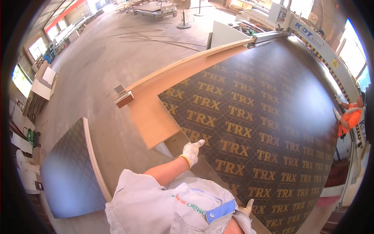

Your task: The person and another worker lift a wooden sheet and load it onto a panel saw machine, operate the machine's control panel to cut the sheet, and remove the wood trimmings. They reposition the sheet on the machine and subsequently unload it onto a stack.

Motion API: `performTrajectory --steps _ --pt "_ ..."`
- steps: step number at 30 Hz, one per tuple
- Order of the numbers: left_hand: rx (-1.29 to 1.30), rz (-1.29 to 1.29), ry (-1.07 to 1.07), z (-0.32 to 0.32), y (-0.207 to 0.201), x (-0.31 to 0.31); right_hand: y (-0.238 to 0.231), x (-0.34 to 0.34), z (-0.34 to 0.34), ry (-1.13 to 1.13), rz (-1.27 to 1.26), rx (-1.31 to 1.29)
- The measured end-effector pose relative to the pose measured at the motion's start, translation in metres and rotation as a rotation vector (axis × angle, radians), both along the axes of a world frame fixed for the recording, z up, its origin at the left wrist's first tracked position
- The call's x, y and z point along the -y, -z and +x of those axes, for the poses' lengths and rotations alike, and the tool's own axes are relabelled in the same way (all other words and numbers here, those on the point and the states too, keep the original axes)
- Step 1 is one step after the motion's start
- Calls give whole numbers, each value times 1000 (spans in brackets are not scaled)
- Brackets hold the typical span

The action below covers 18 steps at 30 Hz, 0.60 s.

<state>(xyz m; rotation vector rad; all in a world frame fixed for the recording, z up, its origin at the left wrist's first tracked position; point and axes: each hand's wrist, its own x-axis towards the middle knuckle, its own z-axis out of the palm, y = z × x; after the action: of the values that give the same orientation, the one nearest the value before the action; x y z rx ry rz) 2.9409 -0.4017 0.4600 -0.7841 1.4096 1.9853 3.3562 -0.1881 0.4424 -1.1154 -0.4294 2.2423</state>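
Observation:
A large dark brown film-faced plywood sheet [249,128] with rows of gold print fills the middle and right. My left hand [191,153], in a white work glove with a yellow cuff, grips its near-left edge, one digit lying on the top face. Farther along the same edge, to the right and nearer my body, my right hand [247,208] is closed on it with the thumb on top. The fingers of both hands under the sheet are hidden. Beneath the sheet's left side shows a tan board [150,117].
A co-worker in orange [350,118] has gloved hands at the sheet's right edge, beside a long machine beam [323,48] with striped edging. A stack of dark sheets [74,167] stands at left. Thin strips [152,40] lie on the floor; a loaded cart [156,9] stands far back.

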Motion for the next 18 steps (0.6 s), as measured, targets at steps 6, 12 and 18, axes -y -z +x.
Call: performTrajectory --steps 6,12,18 --pt "-14 -78 -14 6 -23 -8 22 0 11 31 -50 -27" --pt "32 -89 -91 8 -22 -6 -17 28 -16 102 -2 -9" --pt "52 -53 -83 21 -4 -14 -14 18 -8 162 5 -56"
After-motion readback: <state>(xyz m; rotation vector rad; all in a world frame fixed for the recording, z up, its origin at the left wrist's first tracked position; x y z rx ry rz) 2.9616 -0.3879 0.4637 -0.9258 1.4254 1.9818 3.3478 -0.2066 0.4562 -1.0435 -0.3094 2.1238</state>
